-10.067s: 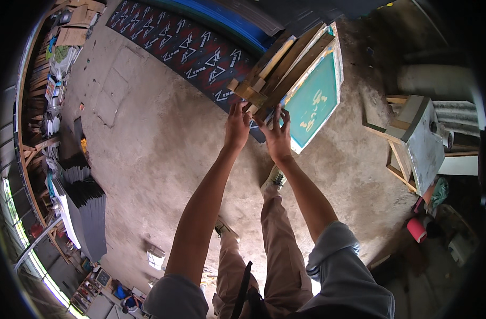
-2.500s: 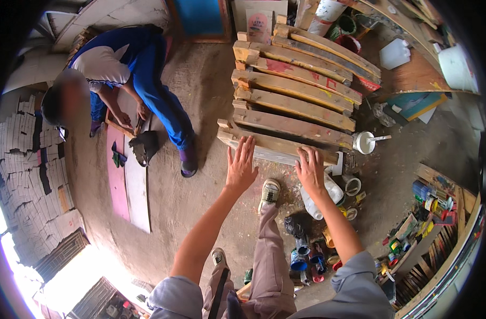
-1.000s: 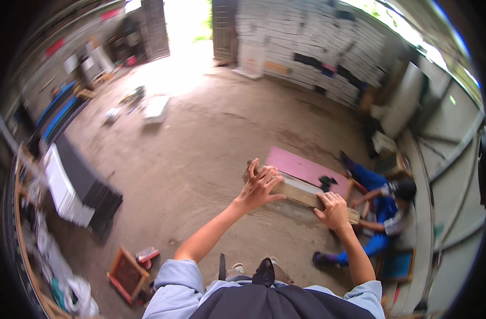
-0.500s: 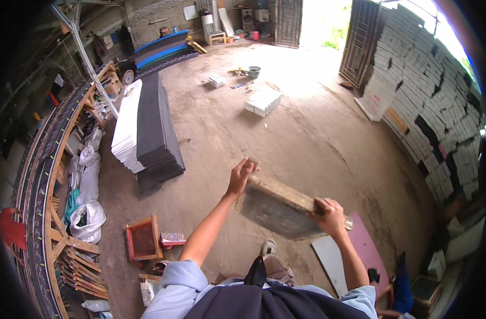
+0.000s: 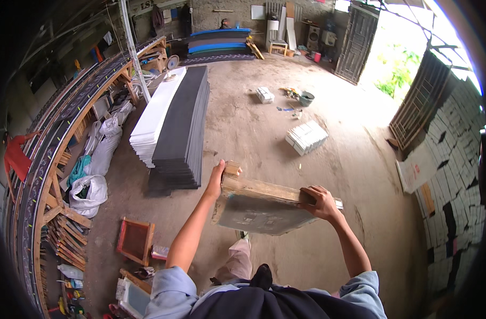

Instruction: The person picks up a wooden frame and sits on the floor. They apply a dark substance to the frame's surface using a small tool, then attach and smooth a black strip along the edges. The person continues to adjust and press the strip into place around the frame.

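In front of my body I carry a screen printing frame (image 5: 260, 213), with worn wooden edges and a grey mesh panel bearing faint marks. It is tilted, its thick wooden edge uppermost. My left hand (image 5: 216, 179) is closed on the left corner, beside a short wooden block. Toward the other end, my right hand (image 5: 320, 202) grips the top edge, fingers bent over it. The frame's underside is hidden. Below it, one of my legs (image 5: 238, 258) shows with the shoe partly covered.
Stacked white sheets (image 5: 157, 125) and black sheets (image 5: 182, 127) stand ahead left. A long printing table (image 5: 62, 143) curves along the left, where a person in red (image 5: 18, 157) stands. A red-edged frame (image 5: 135, 240) and white sacks (image 5: 89, 194) lie nearby. A white block stack (image 5: 306, 137) sits ahead right.
My view has swung right and I have stepped forward; the sheet stacks look closer. The frame, still in both hands, has shifted left in view and sits more level.
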A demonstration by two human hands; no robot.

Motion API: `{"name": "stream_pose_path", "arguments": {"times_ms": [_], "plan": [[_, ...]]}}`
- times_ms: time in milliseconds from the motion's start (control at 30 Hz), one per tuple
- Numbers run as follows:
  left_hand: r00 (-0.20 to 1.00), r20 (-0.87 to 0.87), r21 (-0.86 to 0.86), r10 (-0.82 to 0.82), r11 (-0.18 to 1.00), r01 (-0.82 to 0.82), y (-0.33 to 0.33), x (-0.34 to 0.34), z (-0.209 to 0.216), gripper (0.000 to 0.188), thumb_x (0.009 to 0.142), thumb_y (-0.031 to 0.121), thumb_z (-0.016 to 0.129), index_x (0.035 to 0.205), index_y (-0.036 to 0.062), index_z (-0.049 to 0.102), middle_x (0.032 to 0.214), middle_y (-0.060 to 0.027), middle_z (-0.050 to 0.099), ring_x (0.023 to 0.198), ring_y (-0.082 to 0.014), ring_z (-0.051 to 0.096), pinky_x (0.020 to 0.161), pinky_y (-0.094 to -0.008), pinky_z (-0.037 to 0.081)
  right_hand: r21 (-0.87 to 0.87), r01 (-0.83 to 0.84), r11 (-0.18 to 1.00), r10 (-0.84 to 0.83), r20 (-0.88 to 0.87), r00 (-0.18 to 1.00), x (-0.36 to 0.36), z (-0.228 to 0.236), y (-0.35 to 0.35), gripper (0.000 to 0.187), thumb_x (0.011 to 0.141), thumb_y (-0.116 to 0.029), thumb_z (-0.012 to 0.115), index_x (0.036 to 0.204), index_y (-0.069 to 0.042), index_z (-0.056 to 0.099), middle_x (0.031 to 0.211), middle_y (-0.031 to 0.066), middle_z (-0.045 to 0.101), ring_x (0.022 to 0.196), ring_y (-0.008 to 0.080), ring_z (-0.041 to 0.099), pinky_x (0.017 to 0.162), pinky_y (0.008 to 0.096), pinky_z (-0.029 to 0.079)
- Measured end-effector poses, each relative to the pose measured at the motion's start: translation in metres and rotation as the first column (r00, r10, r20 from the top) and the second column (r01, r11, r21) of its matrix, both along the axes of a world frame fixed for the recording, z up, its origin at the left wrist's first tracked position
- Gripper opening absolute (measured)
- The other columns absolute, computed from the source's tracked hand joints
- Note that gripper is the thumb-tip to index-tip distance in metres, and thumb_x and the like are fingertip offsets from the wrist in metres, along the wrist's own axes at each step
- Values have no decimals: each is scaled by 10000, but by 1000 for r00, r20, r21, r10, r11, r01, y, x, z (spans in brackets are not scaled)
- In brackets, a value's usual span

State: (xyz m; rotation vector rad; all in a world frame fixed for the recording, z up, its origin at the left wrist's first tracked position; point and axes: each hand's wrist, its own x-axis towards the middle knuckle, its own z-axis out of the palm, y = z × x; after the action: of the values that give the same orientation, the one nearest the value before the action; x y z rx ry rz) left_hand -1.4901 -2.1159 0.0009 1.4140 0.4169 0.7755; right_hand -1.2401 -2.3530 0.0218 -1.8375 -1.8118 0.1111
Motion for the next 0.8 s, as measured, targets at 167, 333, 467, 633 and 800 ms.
{"name": "stream_pose_path", "arguments": {"times_ms": [167,333,467,633,800], "plan": [[971,-125,17,204,979,-204,76,97,21,631,920,583,359,834,12,616,801,-59,620,793,-119,564,781,-283,433,95,171,981,-168,-37,985,79,-9,123,612,789,-202,693,1326,-115,411,1343,120,392,1246,304,350,1064,429,303],[887,-49,191,458,876,-442,164,202,33,499,971,402,405,761,-2,610,574,-18,509,547,-97,434,554,-279,368,130,221,966,-158,-377,913,92,25,257,471,896,-238,577,1319,-86,434,1344,150,393,1265,324,352,1063,448,309],[805,196,78,560,809,-582,230,283,40,265,970,271,444,899,20,492,620,-51,496,572,-128,469,546,-277,377,231,230,946,-68,-550,832,113,28,370,423,956,-328,438,1285,-65,476,1327,146,419,1237,316,337,1052,418,268],[727,327,-15,604,772,-635,317,382,19,243,956,227,471,981,25,338,660,-87,458,605,-155,467,556,-320,396,296,468,833,-173,-664,727,157,19,494,358,926,-327,492,1063,-17,606,1262,126,471,1160,310,329,984,412,305],[703,355,30,616,744,-667,420,479,-11,268,923,219,533,960,76,310,785,-36,469,711,-103,490,599,-280,420,306,613,729,-244,-720,649,244,11,606,369,806,-349,657,902,7,632,1223,124,489,1150,304,328,966,402,317]]}}
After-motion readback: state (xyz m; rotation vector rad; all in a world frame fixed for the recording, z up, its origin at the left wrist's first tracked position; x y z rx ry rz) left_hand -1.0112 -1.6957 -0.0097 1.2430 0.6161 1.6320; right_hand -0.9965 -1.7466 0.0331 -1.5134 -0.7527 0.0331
